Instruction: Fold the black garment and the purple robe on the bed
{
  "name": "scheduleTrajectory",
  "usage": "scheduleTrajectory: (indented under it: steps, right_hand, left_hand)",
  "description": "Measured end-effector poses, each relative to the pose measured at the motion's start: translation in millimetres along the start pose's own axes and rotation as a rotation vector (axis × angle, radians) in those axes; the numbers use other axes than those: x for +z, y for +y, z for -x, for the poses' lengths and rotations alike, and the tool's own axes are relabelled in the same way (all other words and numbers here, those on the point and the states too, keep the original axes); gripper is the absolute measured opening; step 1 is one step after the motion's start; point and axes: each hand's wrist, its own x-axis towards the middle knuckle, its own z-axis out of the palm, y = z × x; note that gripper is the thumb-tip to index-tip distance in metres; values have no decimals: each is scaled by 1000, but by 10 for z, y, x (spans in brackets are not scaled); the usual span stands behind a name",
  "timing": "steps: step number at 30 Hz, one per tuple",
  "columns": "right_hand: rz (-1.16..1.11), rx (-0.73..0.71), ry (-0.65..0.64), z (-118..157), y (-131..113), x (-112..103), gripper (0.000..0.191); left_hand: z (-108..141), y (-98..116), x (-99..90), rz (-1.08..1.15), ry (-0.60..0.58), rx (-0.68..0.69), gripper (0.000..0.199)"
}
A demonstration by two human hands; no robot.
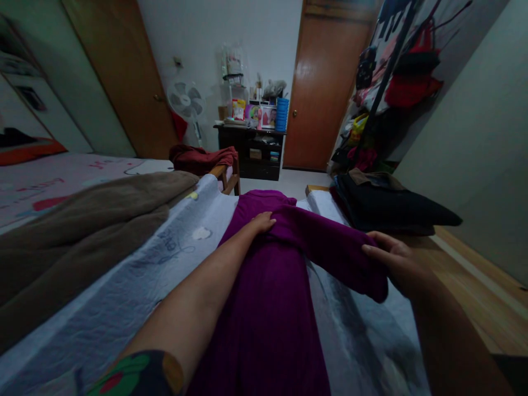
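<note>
A purple long-sleeved garment (276, 308) lies lengthwise on the bed, its lower part running out of the bottom of the view. My left hand (263, 221) is closed on the cloth near the base of one sleeve, with the fingertips partly hidden. Off to the right, my right hand (388, 253) pinches the upper edge of that sleeve (330, 242) near its cuff. Between both hands the sleeve stretches sideways, and its cuff end hangs a little below the right hand.
Under the garment is a pale patterned sheet (198, 258). A brown blanket (103, 214) spreads to the left. Dark folded clothes (388, 203) are stacked at the right on a wooden surface (466, 280). Dark red cloth (202, 159) drapes over the bed's end.
</note>
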Motion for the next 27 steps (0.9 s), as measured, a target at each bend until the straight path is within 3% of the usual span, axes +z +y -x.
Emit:
scheduleTrajectory:
  steps: [6, 10, 13, 15, 19, 23, 27]
  right_hand:
    - [-39, -63, -181, 342, -360, 510, 42]
    - [145, -272, -255, 561, -462, 974, 29]
    - [349, -480, -240, 708, -434, 1361, 17]
    - [445, -538, -268, 789, -365, 1617, 13]
    - [556, -569, -351, 910, -167, 2050, 11]
    - [575, -566, -454, 996, -11, 2238, 17]
    - [514, -529, -518, 1007, 78, 2119, 23]
  left_hand:
    - [423, 210, -269, 296, 48, -37, 38]
    - [865, 288, -398, 516, 72, -93, 41]
    - [1276, 297, -458, 967, -62, -237, 49]
    - [1538, 293, -483, 1226, -183, -309, 52]
    - [1926, 270, -452, 1397, -269, -328, 37]
    - [2136, 223, -347, 1418, -146, -315, 38]
    - [2266, 182, -280, 1408, -38, -335, 38]
